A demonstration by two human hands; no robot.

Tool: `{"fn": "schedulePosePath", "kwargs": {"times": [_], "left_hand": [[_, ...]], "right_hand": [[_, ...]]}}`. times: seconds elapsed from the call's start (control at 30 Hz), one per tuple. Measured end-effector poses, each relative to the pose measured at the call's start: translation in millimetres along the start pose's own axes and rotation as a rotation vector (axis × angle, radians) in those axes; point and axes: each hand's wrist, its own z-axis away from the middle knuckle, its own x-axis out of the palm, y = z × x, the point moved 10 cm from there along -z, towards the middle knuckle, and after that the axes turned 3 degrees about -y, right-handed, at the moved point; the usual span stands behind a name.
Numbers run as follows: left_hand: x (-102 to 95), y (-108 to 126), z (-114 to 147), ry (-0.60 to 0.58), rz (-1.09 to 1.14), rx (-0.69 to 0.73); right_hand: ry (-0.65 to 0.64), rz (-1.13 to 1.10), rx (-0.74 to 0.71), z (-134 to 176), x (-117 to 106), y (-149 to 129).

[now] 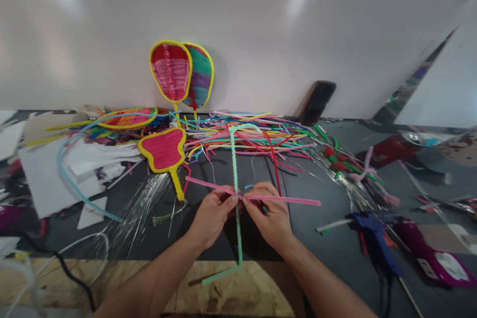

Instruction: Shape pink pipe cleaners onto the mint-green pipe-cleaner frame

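Both forearms [166, 263] come in low, the left from between seven and eight o'clock, the right from between four and five, converging on a crossing that serves as the clock's centre. There the pale green pipe cleaner [234, 164] meets the pink pipe cleaner [290, 200]. Green runs from twelve, where its top bends over toward one, down to six, its foot kinked off toward seven; pink reaches from between nine and ten across to just past three.

The left hand [210, 213] is closed to a thumb-and-finger pinch on the crossing. The right hand [271, 216] has thumb and fingertips nearly together on the pink just beside it, its other fingers curled loosely. Wrists look almost straight, thumbs facing inward.

The step appears to be joining pink to green; whether pink is already wound round, the fingertips hide. That probably calls for the left pinch to steady the joint while the right wraps tightly, keeping the green upright straight. At ten lies a yellow-edged pink fan [164, 149].
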Motion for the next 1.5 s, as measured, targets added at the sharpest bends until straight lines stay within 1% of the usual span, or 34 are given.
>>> {"fn": "schedulePosePath", "kwargs": {"times": [0.17,0.33,0.53,0.73,0.9,0.97,1.1,1.2,1.3,1.5], "left_hand": [[-2.9,1.2,-0.5,0.016,-0.010,0.003],[-5.2,1.6,-0.8,0.044,-0.050,-0.007],[-4.5,0.1,-1.0,0.020,-0.078,-0.013],[-2.0,2.9,0.1,0.005,-0.062,-0.007],[-2.3,-1.8,2.5,0.011,-0.061,-0.069],[-3.2,-1.5,2.3,0.015,-0.077,-0.071],[-0.7,3.8,0.5,-0.003,-0.142,-0.039],[1.5,4.8,0.5,-0.007,-0.147,-0.038],[0.6,3.7,0.9,0.004,-0.146,-0.034],[-6.3,-1.6,-0.3,0.027,-0.184,-0.028]], "right_hand": [[-0.005,-0.029,0.018,0.4,1.0,3.6],[-0.047,-0.030,0.066,0.2,5.0,8.8],[-0.054,-0.055,0.094,1.0,5.7,13.4],[-0.056,-0.119,0.125,2.7,7.5,18.4],[-0.043,-0.137,0.159,2.9,6.5,23.8],[-0.050,-0.132,0.168,2.5,6.8,25.3],[-0.067,-0.079,0.121,1.2,5.6,21.5],[-0.048,-0.026,0.073,0.0,0.8,17.3],[-0.065,0.007,0.042,-0.1,0.9,14.7],[-0.085,0.022,0.052,1.5,4.5,14.5]]}}
